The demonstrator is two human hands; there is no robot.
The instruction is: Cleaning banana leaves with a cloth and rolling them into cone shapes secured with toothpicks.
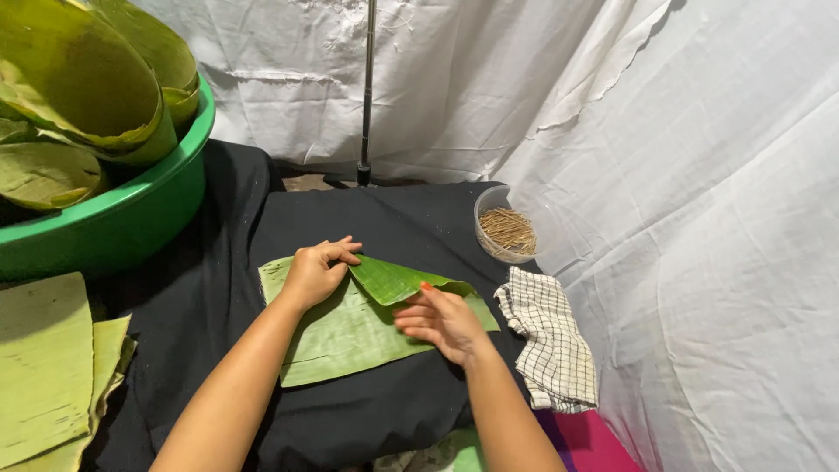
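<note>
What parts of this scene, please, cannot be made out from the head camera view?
- Banana leaf: middle hidden under left hand and right hand.
- Green tub: cut by the left edge.
- Sticks in clear cup: too small to count.

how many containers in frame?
2. A large green plastic basin holding curled banana leaves at far left; a small clear plastic cup of thin wooden sticks at centre-right. None appear hidden.

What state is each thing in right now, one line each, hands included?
banana leaf: flat on black cloth, top edge folded over
left hand: pressing the leaf
right hand: pinching the folded flap
clear container: open, holding thin sticks
checked cloth: crumpled
green basin: filled with leaves
</note>
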